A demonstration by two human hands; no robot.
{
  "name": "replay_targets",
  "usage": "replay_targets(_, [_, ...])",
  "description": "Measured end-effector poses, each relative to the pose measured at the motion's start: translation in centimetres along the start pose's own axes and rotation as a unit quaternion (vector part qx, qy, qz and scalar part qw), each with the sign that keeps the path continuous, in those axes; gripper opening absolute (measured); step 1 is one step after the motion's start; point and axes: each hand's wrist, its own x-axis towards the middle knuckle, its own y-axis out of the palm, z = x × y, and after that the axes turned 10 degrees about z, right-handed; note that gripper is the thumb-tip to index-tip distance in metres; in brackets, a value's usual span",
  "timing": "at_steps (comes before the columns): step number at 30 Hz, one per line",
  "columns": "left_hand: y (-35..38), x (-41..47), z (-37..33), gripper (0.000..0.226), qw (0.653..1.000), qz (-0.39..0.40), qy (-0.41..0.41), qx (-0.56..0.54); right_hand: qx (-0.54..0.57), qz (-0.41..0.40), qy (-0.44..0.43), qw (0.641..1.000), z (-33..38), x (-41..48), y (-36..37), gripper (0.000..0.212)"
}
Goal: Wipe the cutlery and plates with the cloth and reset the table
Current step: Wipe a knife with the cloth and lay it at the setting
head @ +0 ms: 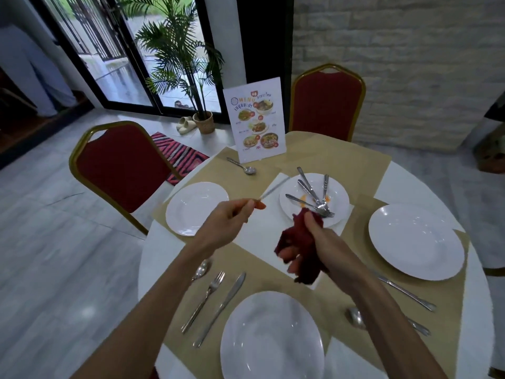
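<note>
My left hand point(232, 217) is raised over the worktop point(407, 184), thumb and fingertips pinching one end of a slim piece of cutlery point(273, 187) that is too blurred for me to tell its kind. My right hand point(322, 242) is curled round the bunched dark red cloth point(297, 250), just at the near edge of the middle plate point(340, 196). That plate carries several forks and spoons point(314, 198) and an orange smear. A fork point(205, 299) and knife point(221, 307) lie left of the nearest plate point(273, 337).
</note>
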Motion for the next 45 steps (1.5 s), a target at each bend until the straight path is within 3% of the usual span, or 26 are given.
replay_targets(4, [-2.2, 2.7, 0.5, 0.028, 0.974, 0.049, 0.057, 0.214, 0.048, 0.046, -0.004, 0.998, 3.5, 2.7, -2.4, 0.076])
replay_targets(9, [-5.4, 6.7, 2.0, 0.027, 0.929, 0.103, 0.118, 0.334, -0.138, 0.053, 0.009, 0.989, 4.1, 5.8, -3.0, 0.033])
replay_targets(12, [-6.5, 9.4, 3.6, 0.029, 0.902, 0.105, 0.132, 0.397, -0.164, 0.016, 0.008, 0.986, 3.6, 8.8, -2.4, 0.018])
replay_targets(18, [-8.3, 16.0, 10.3, 0.035, 0.907, 0.028, 0.031, 0.419, -0.127, -0.066, 0.005, 0.990, 3.3, 20.0, -1.0, 0.032])
replay_targets(24, [-6.8, 20.4, 15.7, 0.053, 0.912, 0.000, -0.112, 0.395, -0.115, -0.126, 0.004, 0.985, 1.7, 30.2, -0.4, 0.019])
replay_targets(30, [-7.3, 23.6, 19.4, 0.062, 0.911, 0.022, -0.148, 0.384, -0.154, -0.133, 0.042, 0.978, -1.0, 36.0, -1.2, 0.021])
replay_targets(36, [-7.1, 26.0, 21.4, 0.077, 0.871, 0.073, -0.209, 0.439, -0.212, -0.103, 0.065, 0.970, -2.4, 38.9, -1.3, 0.028])
replay_targets(41, [-7.2, 27.0, 21.4, 0.075, 0.830, 0.097, -0.217, 0.504, -0.319, -0.096, 0.078, 0.940, -2.5, 39.6, -1.2, 0.029])
replay_targets(45, [-7.7, 27.3, 21.2, 0.065, 0.832, 0.101, -0.200, 0.508, -0.389, -0.089, 0.100, 0.911, -2.6, 40.0, -1.3, 0.037])
